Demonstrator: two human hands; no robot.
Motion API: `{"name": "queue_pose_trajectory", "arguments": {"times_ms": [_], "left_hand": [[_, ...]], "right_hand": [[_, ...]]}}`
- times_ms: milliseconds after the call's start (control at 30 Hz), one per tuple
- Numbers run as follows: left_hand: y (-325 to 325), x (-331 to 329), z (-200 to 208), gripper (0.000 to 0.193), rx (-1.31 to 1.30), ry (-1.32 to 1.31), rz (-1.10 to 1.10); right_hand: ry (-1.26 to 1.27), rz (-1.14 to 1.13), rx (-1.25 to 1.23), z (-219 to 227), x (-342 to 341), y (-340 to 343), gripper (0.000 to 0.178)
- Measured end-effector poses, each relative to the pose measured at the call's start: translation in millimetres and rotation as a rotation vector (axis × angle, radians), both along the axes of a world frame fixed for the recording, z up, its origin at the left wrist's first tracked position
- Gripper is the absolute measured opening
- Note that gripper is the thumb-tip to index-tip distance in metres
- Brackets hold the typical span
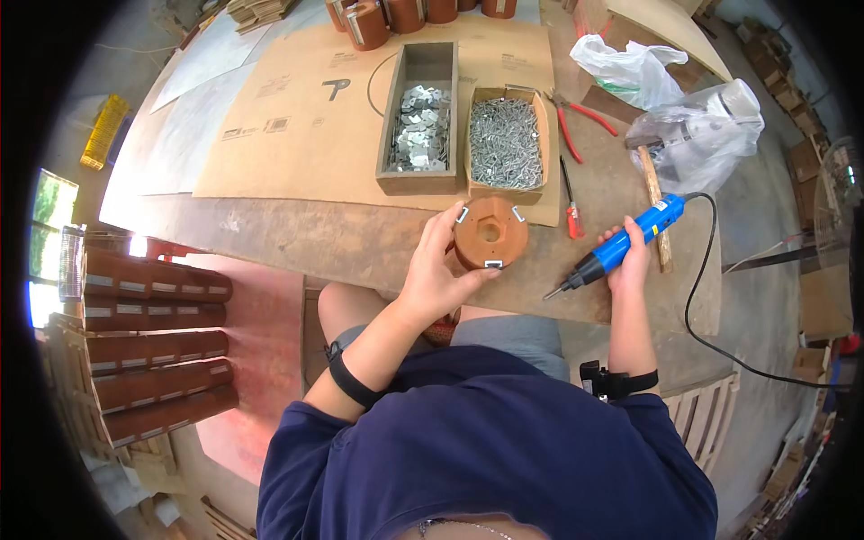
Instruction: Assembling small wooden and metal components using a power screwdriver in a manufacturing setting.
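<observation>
My left hand grips a round reddish-brown wooden piece at the table's near edge, fingers and thumb spread around its left side. Small metal clips sit at its rim, and a recess with a hole marks its middle. In my right hand is a blue electric screwdriver, its dark tip pointing down and left, apart from the wooden piece. Beyond the piece stand a grey box of small metal plates and a cardboard box of screws.
Red-handled pliers, a screwdriver and a hammer lie at the right, near plastic bags. The blue tool's black cord runs off right. Brown cylinders stand at the back; stacked brown rolls lie at the left.
</observation>
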State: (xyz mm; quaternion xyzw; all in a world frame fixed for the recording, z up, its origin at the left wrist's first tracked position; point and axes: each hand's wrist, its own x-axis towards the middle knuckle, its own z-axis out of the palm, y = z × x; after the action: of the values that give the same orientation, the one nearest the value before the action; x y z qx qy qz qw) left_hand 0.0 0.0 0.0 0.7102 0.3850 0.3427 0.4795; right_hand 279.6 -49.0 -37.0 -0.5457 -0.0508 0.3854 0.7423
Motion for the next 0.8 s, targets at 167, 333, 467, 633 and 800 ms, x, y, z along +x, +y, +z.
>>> {"name": "queue_pose_trajectory", "arguments": {"times_ms": [167,333,467,633,800], "left_hand": [[1,2,8,0.093,0.157,0.028,-0.006],[7,5,17,0.093,0.24,0.009,0.003],[30,-3,25,0.08,0.319,0.038,0.088],[97,-22,42,0.037,0.25,0.15,0.076],[149,-31,33,0.019,0.311,0.524,0.142]], "right_hand": [[-0.001,-0.011,-0.012,3,-2,0,0.03],[0.003,-0.018,-0.027,5,-5,2,0.03],[0.014,-0.023,-0.027,-1,0,1,0.03],[0.01,-0.023,-0.012,-1,0,0,0.029],[0.003,0.007,-0.028,1,-1,-1,0.029]]}}
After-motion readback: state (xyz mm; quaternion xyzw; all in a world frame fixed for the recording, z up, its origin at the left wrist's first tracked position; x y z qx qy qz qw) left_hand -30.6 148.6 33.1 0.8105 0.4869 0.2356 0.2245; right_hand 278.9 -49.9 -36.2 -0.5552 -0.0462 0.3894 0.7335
